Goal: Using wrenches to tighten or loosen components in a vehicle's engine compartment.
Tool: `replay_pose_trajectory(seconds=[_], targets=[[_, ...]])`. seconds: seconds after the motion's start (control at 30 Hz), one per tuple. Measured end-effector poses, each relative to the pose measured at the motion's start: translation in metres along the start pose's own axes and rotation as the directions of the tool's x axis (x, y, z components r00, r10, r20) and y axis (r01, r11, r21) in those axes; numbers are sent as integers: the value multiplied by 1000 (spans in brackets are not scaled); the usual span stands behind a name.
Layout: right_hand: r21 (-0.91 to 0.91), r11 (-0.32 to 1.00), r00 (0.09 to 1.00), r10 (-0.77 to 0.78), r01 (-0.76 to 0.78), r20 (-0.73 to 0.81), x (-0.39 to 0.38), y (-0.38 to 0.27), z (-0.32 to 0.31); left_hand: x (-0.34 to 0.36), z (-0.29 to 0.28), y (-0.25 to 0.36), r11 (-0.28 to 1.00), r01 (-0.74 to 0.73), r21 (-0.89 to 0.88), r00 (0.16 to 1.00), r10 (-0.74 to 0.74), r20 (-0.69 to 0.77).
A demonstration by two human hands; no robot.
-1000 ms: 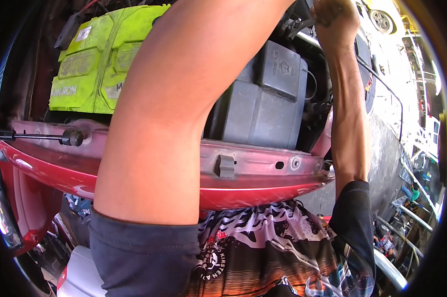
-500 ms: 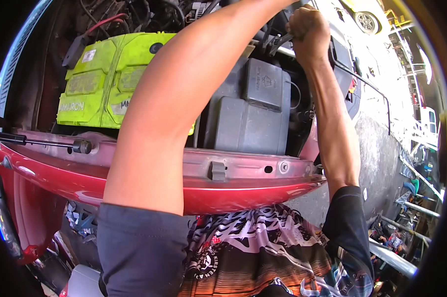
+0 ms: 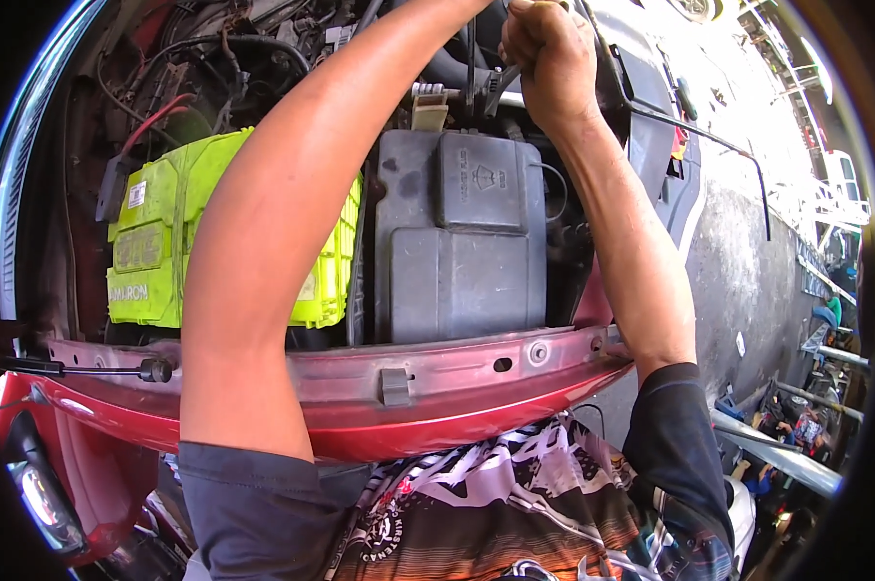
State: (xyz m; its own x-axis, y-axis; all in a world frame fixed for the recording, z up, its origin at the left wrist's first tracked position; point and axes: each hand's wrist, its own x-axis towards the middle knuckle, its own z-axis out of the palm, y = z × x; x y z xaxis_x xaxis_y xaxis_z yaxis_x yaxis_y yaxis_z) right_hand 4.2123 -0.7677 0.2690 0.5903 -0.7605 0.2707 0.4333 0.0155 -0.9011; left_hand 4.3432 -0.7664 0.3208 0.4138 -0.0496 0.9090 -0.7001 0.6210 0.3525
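Note:
My right hand (image 3: 552, 60) is at the top, right of centre, over the far part of the engine bay. Its fingers are curled closed; what they grip, if anything, is hidden. A dark bracket-like part (image 3: 500, 89) shows just left of it. My left forearm (image 3: 263, 184) reaches up across the bay and leaves the picture at the top, so the left hand is out of sight. Beneath that arm sits a lime-green car battery (image 3: 174, 228), partly covered. Between my arms stands a dark grey plastic reservoir (image 3: 468, 281) with a raised lid (image 3: 491, 179).
A red front body panel (image 3: 437, 426) with a pink-red crossmember (image 3: 467, 363) runs between my body and the bay. Left lies a black gas strut (image 3: 99, 370). A thin black rod (image 3: 718, 143) juts out right over the grey floor (image 3: 733, 252). Metal pipes (image 3: 786, 455) lie farther right.
My view has shifted, so the battery and reservoir sit lower in the picture. My right hand appears farther left and stays closed. The left hand remains beyond the top edge.

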Motion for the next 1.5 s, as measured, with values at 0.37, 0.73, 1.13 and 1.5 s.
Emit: replay_pose_trajectory(seconds=[0.37, 0.73, 1.13, 1.5], targets=[[-52, 999, 1000, 14, -15, -16, 2, 1, 0, -1, -1, -3, 998, 10, 67, 1000, -10, -2], [117, 993, 1000, -19, 17, 21, 5, 6, -3, 0, -3, 4, 998, 18, 58, 999, -20, 27], [35, 999, 998, 38, -40, 53, 7, 2, -9, 3, -5, 7, 984, 118, 136, 990, -128, 66], [20, 995, 995, 97, -97, -14, 6, -18, 15, 19, 0, 27, 972, 235, -2, 967, -234, -101]])
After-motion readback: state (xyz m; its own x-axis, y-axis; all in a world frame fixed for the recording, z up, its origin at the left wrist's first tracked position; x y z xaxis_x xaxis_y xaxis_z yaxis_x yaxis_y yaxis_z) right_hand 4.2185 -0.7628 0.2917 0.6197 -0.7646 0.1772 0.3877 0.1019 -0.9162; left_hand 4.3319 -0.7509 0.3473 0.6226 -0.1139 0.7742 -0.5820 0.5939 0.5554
